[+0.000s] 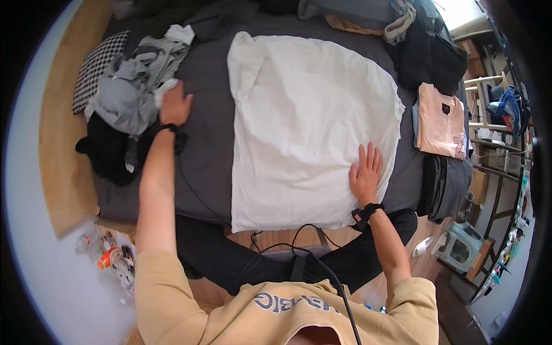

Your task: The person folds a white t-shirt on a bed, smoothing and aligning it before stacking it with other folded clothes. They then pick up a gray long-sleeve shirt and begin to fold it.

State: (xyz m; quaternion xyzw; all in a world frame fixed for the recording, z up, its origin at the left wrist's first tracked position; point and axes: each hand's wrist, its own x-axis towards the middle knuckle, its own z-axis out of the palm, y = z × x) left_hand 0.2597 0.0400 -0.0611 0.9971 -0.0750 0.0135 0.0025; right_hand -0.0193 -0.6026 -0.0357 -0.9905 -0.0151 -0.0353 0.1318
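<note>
A large white cloth (pixel 313 126) lies spread out on the dark grey bed in front of me, its upper left corner folded and creased. On its lower right part my right hand (pixel 365 175) rests flat, fingers stretched out and apart. My left hand (pixel 175 106) reaches to the edge of a heap of grey crumpled clothes (pixel 123 98) at the left. Its thumb stands away from the other fingers, and a white bit of fabric shows beside them. I see nothing held in it. Black clothing (pixel 106 152) lies just below the grey heap.
A folded peach T-shirt (pixel 440 123) lies at the bed's right, above folded dark garments (pixel 445 187). More dark clothes (pixel 431 63) lie at the far right. A houndstooth cushion (pixel 98 69) sits far left. Black cables (pixel 330 270) run over my lap; a grey-green stool (pixel 460 247) stands right.
</note>
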